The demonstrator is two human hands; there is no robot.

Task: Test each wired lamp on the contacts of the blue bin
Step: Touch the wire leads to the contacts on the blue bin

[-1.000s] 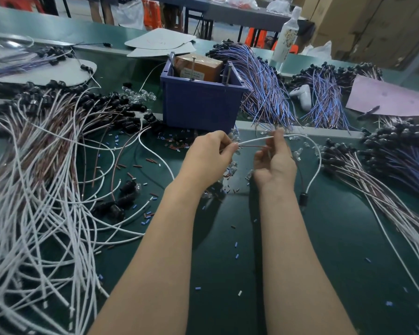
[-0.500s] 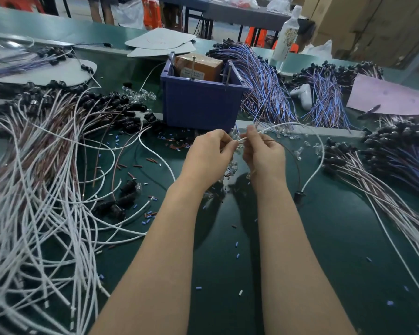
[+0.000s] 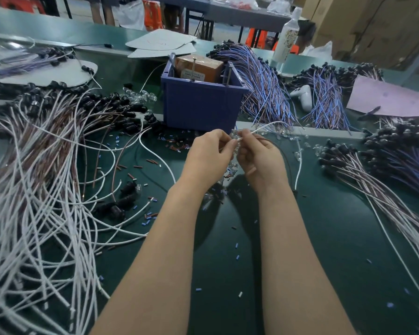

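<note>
A blue bin [image 3: 198, 105] stands on the green table, with metal pins [image 3: 193, 68] rising from its rim and a brown box inside. Just in front of it, my left hand [image 3: 209, 155] and my right hand [image 3: 259, 158] meet, fingertips almost touching. Both pinch the end of one wired lamp's white wire [image 3: 266, 125], which loops up and right, then drops to a black socket [image 3: 294, 189] on the table. A small clear bulb seems to sit between my fingertips; the fingers partly hide it.
A big heap of white and brown wired lamps [image 3: 39, 177] covers the left. Blue-wired bundles [image 3: 264, 93] lie behind the bin, more bundles [image 3: 385, 170] at right. Clear bulbs [image 3: 140, 95], cut sleeve bits, a white controller [image 3: 302, 96] and a bottle [image 3: 287, 32] are scattered about.
My right hand has slid left along the white wire until it meets my left hand. The wire's loop has risen and the socket end has been dragged a little left.
</note>
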